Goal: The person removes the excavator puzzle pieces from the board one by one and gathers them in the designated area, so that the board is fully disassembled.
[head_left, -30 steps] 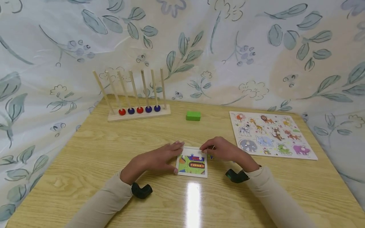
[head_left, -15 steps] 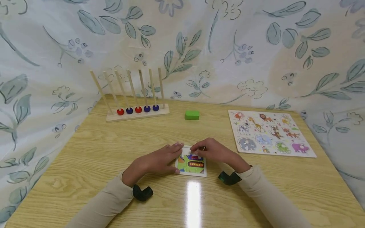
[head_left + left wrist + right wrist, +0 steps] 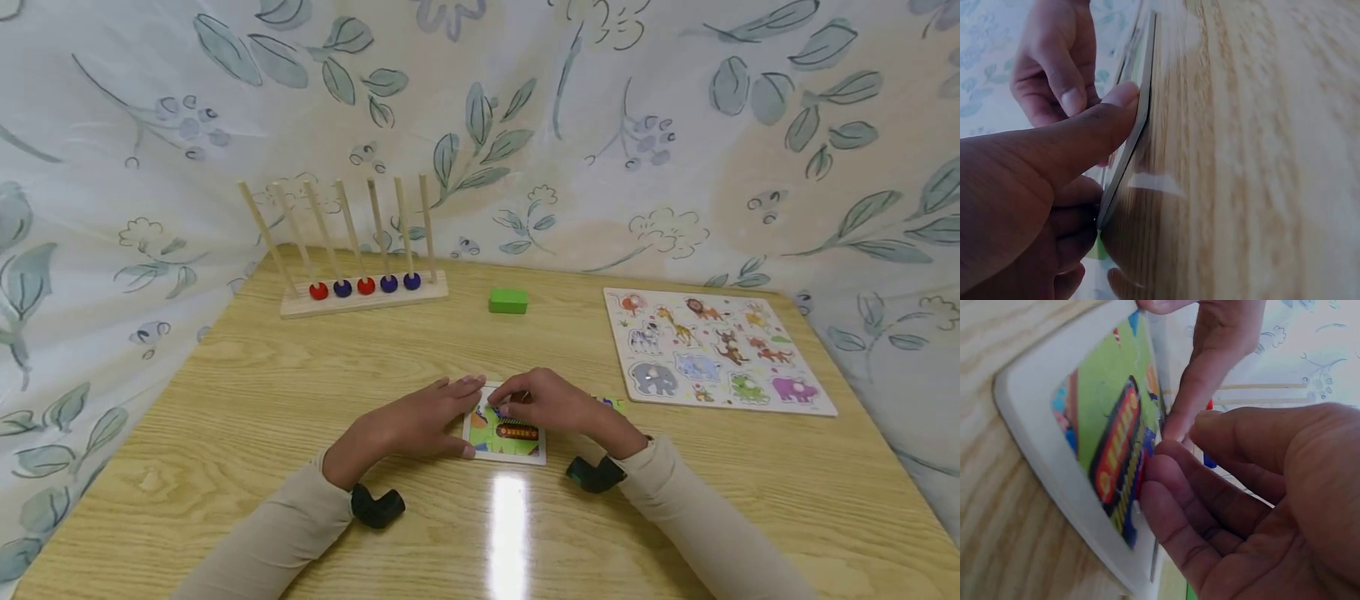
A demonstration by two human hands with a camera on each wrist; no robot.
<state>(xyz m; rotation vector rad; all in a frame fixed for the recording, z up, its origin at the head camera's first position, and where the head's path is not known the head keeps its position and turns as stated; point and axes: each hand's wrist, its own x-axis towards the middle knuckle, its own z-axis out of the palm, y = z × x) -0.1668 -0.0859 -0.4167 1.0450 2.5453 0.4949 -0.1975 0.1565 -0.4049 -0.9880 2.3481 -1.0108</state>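
Note:
A small jigsaw puzzle board (image 3: 512, 459) with a white border lies on the table; its picture shows a tracked vehicle on green. My left hand (image 3: 411, 423) holds it along its left side, thumb at the near corner and fingers at the far one. In the left wrist view, the left thumb (image 3: 1094, 125) rests on the board's edge. My right hand (image 3: 551, 402) is over the upper part of the puzzle. In the right wrist view, its fingertips (image 3: 1160, 478) touch the picture near a red and blue part, with the thumb apart. Anything under those fingertips is hidden.
Loose puzzle pieces (image 3: 611, 403) show partly behind the right wrist. An animal peg puzzle (image 3: 705, 400) lies at the right. A green block (image 3: 508, 302) stands farther back. A wooden rack (image 3: 360, 305) with upright rods and red and blue beads is at the back left.
My right hand has moved left across the upper part of the puzzle, uncovering loose pieces behind its wrist. The left hand stays at the board's left side.

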